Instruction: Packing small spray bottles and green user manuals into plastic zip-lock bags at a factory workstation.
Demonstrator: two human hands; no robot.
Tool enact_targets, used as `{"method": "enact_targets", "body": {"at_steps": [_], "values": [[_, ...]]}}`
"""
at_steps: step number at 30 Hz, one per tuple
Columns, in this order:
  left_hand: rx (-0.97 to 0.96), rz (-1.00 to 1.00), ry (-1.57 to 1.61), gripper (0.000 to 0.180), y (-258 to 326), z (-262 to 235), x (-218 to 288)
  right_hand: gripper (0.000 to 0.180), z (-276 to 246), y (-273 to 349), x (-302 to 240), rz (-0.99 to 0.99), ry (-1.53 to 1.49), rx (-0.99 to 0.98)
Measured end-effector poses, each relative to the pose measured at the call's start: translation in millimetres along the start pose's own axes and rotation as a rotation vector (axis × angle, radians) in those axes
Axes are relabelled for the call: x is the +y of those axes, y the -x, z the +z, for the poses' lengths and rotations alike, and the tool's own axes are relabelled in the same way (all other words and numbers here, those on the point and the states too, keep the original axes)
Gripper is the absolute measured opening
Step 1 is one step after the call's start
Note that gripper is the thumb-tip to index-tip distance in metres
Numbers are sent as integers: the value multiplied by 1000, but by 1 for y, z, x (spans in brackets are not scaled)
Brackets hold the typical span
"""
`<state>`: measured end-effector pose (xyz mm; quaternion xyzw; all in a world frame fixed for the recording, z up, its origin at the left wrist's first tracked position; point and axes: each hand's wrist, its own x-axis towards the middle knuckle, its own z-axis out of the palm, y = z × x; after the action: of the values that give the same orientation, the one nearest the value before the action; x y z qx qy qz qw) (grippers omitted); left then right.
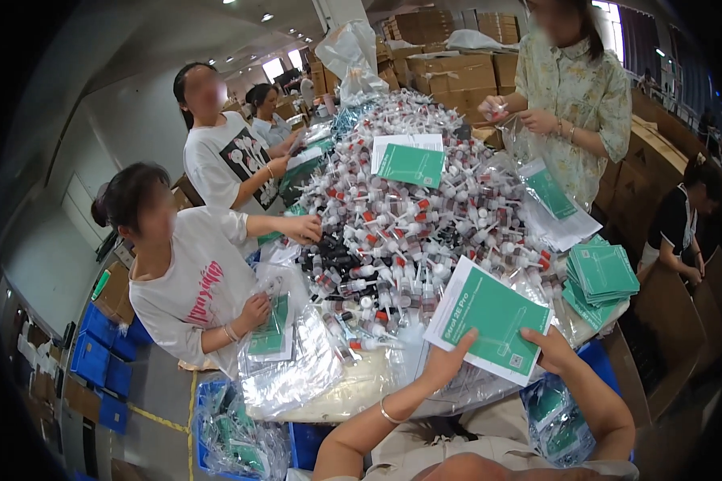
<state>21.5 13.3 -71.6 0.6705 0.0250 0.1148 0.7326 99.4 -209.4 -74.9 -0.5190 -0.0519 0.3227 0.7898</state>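
While left hand (449, 361) and right hand (549, 349) are finger-pinching green booklet (501, 321) over white paper (444, 315), tons of nozzle-tipped bottles (405, 240) are sitting beyond

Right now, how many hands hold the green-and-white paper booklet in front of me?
2: left bare hand on the lower edge of the green-and-white paper booklet, right bare hand at its right edge. Its underside is hidden.

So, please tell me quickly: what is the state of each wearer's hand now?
Left hand: closed, holding the green leaflet and white sheet under it, near edge.
Right hand: closed, holding the same leaflet at its right edge.
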Motion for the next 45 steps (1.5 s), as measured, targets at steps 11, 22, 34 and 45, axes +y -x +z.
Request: {"method": "enact_targets", "body": {"at_steps": [11, 22, 34, 45], "values": [[-176, 299, -564, 38, 9, 2, 13, 42, -52, 77, -83, -156, 187, 170], [-467, 557, -1197, 73, 27, 69, 37, 16, -51, 121, -97, -112, 543, 280], [-406, 597, -1168, 74, 36, 87, 36, 14, 4, 126, -91, -8, 1073, 52], [-326, 602, -950, 75, 39, 93, 44, 23, 9, 58, -46, -84, 999, -77]]}}
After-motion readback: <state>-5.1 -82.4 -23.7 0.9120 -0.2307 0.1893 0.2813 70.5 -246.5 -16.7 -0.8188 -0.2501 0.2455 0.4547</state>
